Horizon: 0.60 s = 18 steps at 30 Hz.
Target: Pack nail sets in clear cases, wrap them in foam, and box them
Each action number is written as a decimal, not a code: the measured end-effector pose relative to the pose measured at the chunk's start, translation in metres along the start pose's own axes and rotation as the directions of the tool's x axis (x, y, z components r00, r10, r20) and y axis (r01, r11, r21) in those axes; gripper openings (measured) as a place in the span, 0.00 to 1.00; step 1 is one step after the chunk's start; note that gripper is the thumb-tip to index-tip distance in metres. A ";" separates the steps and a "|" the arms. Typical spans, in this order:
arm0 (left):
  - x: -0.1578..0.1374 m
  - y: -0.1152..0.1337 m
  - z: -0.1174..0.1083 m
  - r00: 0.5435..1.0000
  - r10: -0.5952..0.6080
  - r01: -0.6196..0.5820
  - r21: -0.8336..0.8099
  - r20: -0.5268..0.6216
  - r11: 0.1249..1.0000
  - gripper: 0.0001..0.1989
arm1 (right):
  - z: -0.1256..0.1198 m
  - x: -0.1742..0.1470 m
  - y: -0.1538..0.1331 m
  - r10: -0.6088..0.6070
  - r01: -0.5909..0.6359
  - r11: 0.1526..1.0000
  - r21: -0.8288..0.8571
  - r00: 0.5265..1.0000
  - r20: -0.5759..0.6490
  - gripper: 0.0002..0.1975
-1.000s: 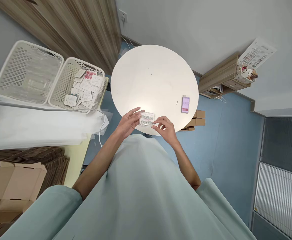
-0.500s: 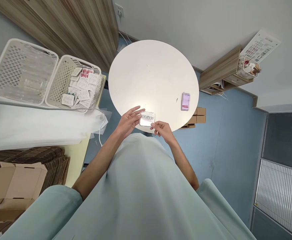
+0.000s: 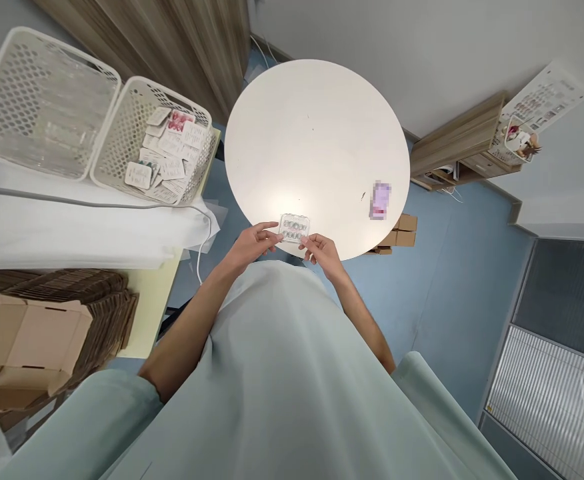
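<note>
A: Head view: status?
B: Clear case [image 3: 295, 227] at the worktop's [image 3: 317, 133] near edge; left hand [image 3: 253, 244] and right hand [image 3: 323, 253] hold its near corners by fingertips.
A: Hazard?
B: Uneven fingertip pressure could tip it off the edge.

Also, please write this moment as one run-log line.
left hand: at clear case, left edge | right hand: at case, right corner | purple item: on white table
</note>
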<state>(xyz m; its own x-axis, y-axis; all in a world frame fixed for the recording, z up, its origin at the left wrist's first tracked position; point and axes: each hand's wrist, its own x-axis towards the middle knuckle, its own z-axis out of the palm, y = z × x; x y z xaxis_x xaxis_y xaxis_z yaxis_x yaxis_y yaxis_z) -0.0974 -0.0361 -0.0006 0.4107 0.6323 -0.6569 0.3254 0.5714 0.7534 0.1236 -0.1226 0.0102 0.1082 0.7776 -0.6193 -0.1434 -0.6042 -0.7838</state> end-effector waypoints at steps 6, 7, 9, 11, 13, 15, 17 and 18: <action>0.003 -0.014 -0.013 0.996 -0.003 0.000 -0.038 -0.084 0.999 0.40 | 0.014 0.023 0.010 0.037 -0.035 0.999 -0.038 0.998 0.055 0.29; 0.006 -0.017 -0.017 0.995 -0.003 -0.001 -0.041 -0.101 0.999 0.40 | 0.018 0.030 0.013 0.043 -0.040 0.998 -0.049 0.997 0.059 0.29; 0.013 -0.026 -0.025 0.991 -0.008 0.004 -0.032 -0.131 0.999 0.39 | 0.024 0.044 0.019 0.057 -0.052 0.996 -0.078 0.996 0.065 0.28; 0.025 -0.037 -0.034 0.987 -0.020 0.020 0.000 -0.160 1.000 0.39 | 0.032 0.062 0.026 0.076 -0.068 0.991 -0.114 0.994 0.072 0.26; 0.040 -0.049 -0.042 0.979 -0.042 0.051 0.043 -0.198 0.998 0.38 | 0.040 0.081 0.035 0.106 -0.093 0.983 -0.156 0.991 0.076 0.22; 0.058 -0.059 -0.047 0.965 -0.073 0.098 0.088 -0.250 0.991 0.35 | 0.049 0.101 0.043 0.160 -0.144 0.968 -0.207 0.985 0.060 0.16; 0.075 -0.068 -0.048 0.949 -0.098 0.153 0.169 -0.299 0.974 0.29 | 0.058 0.120 0.051 0.226 -0.213 0.945 -0.249 0.974 0.024 0.11; 0.083 -0.071 -0.048 0.942 -0.105 0.179 0.212 -0.318 0.961 0.24 | 0.062 0.129 0.055 0.254 -0.246 0.934 -0.259 0.967 -0.003 0.10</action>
<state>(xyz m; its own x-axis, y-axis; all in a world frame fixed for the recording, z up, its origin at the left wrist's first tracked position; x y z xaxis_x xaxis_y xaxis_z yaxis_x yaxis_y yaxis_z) -0.1273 0.0011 -0.1098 0.0823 0.7019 -0.7075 0.5666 0.5510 0.6126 0.0690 -0.0453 -0.1098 0.0712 0.5980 -0.7983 0.0943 -0.8008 -0.5915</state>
